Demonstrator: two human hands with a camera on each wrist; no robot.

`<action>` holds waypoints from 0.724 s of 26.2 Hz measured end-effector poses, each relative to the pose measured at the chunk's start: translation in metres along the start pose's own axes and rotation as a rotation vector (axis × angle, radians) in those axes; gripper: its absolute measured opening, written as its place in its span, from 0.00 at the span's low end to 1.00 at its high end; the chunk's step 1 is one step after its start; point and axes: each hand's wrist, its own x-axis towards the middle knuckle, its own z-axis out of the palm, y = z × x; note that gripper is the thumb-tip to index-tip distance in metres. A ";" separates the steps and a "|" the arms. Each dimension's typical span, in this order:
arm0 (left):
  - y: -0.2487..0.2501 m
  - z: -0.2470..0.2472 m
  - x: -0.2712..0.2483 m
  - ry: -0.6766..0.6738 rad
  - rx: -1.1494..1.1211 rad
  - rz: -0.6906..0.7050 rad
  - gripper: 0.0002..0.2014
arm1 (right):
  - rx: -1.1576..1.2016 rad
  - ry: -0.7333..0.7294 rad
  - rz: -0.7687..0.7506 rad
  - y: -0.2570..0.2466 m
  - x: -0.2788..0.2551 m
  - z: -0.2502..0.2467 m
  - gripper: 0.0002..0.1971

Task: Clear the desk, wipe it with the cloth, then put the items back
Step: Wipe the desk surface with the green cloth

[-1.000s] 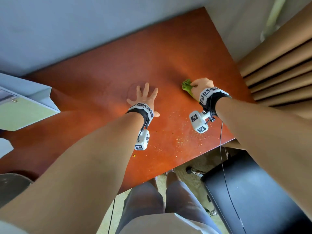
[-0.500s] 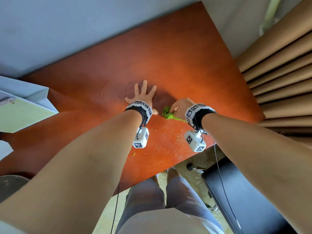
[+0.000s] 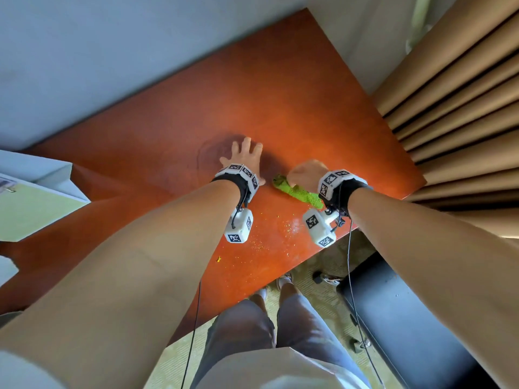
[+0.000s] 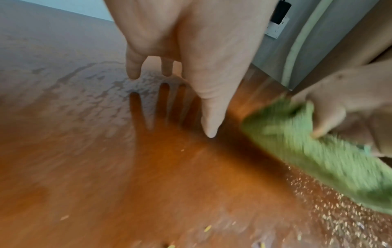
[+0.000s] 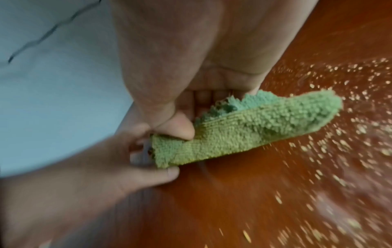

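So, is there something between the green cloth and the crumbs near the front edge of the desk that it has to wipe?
Nothing visible. The right hand grips the green cloth on the desk, and the crumbs lie just beside it on bare wood. The left hand rests flat on the other side.

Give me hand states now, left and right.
Left hand: open, fingers spread flat on the desk.
Right hand: gripping the cloth against the desk.
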 end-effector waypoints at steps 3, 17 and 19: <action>0.020 -0.005 0.008 -0.062 -0.027 -0.034 0.55 | 0.221 0.283 0.142 0.021 0.002 -0.039 0.10; 0.035 0.007 0.019 -0.172 0.007 -0.095 0.65 | -0.224 0.086 0.030 0.029 0.019 -0.042 0.14; 0.034 0.007 0.020 -0.173 0.011 -0.098 0.65 | -0.214 0.037 -0.022 0.028 0.014 -0.026 0.15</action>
